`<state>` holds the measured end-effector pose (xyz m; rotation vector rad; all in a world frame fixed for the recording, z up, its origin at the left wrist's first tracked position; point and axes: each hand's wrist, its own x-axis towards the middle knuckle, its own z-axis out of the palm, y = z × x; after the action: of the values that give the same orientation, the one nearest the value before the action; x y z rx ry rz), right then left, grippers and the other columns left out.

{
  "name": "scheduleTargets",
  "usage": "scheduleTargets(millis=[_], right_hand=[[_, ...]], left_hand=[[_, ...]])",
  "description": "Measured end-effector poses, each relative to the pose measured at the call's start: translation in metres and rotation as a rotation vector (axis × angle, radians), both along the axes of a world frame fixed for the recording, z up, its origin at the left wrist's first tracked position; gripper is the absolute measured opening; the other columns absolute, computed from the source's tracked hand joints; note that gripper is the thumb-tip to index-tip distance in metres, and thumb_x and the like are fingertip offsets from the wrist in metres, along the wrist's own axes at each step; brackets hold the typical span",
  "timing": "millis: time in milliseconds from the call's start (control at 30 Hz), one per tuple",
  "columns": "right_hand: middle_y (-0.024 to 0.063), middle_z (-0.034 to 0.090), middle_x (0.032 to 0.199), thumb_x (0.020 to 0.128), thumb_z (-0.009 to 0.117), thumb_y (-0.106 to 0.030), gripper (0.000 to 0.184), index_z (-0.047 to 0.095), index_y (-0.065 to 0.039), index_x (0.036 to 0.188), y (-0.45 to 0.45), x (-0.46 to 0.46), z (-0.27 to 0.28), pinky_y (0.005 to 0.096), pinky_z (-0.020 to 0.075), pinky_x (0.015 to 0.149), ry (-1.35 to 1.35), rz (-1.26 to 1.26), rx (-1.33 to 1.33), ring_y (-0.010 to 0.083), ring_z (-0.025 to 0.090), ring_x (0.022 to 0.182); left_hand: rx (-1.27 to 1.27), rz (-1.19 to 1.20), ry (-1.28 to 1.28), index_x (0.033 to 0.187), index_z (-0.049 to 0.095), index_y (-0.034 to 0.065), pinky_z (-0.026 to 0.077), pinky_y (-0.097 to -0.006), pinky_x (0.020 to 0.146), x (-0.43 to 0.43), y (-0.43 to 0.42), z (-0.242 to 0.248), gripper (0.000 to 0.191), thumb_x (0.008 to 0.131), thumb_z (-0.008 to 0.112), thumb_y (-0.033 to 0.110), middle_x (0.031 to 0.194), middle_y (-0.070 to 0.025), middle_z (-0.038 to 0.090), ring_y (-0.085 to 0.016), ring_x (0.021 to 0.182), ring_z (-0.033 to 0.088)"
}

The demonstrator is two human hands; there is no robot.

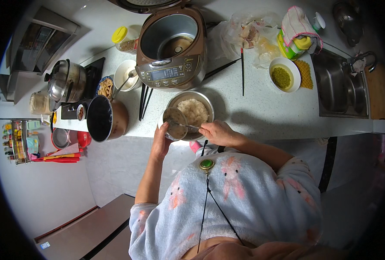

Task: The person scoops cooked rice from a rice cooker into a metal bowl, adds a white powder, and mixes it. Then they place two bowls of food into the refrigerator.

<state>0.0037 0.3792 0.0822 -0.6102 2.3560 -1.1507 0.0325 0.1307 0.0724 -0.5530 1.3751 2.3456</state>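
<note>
My left hand [160, 140] grips the rim and side of a small bowl [179, 134], tilted, with wet, pale food inside. A metal spoon [192, 126] reaches into that bowl, its handle pinched in the fingers of my right hand [220, 133]. Behind and partly under the small bowl is a stainless steel basin [211, 103] by the counter's front edge. A mound of cooked rice [193, 111] lies in the basin. Whether the bowl rests on the basin's rim I cannot tell.
A rice cooker [171, 52] stands lid-up behind the basin. Its inner pot [119, 118] sits at the left counter edge, near black chopsticks [143, 102] and a white bowl [120, 73]. Soaking green beans [281, 78] and a sink [330, 81] are at right; a steel pot [67, 81] is far left.
</note>
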Motion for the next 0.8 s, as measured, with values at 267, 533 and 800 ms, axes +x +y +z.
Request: scheduleTargets(millis=[267, 533, 800], right_hand=[[0.0183, 0.062, 0.065, 0.092, 0.055, -0.028, 0.026, 0.057, -0.005, 0.079, 0.010, -0.001, 0.008, 0.0495, 0.0478, 0.055, 0.232, -0.017, 0.187, 0.0384, 0.063, 0.063], [0.0161, 0.062, 0.063, 0.090, 0.058, -0.027, 0.024, 0.059, -0.005, 0.078, 0.039, 0.011, -0.003, 0.0478, 0.0471, 0.054, 0.267, -0.140, 0.240, 0.0371, 0.062, 0.059], [0.0159, 0.060, 0.060, 0.089, 0.060, -0.024, 0.024, 0.055, -0.006, 0.074, 0.057, 0.023, -0.004, 0.0456, 0.0455, 0.049, 0.344, -0.233, 0.076, 0.0353, 0.061, 0.056]], left_hand=[[-0.373, 0.030, -0.005, 0.136, 0.032, -0.0016, 0.056, -0.0365, 0.078, -0.016, 0.014, 0.015, 0.073, 0.082, 0.072, 0.027, 0.112, -0.0149, 0.056, -0.022, 0.099, 0.060], [-0.698, 0.009, 0.170, 0.135, 0.032, -0.0067, 0.049, -0.0307, 0.084, -0.023, 0.022, 0.011, 0.079, 0.078, 0.075, 0.027, 0.109, -0.0157, 0.058, -0.021, 0.096, 0.058], [-0.264, -0.039, 0.016, 0.134, 0.039, 0.0042, 0.061, -0.0394, 0.070, -0.027, -0.006, 0.012, 0.060, 0.091, 0.054, 0.042, 0.122, -0.0175, 0.056, -0.028, 0.105, 0.063]])
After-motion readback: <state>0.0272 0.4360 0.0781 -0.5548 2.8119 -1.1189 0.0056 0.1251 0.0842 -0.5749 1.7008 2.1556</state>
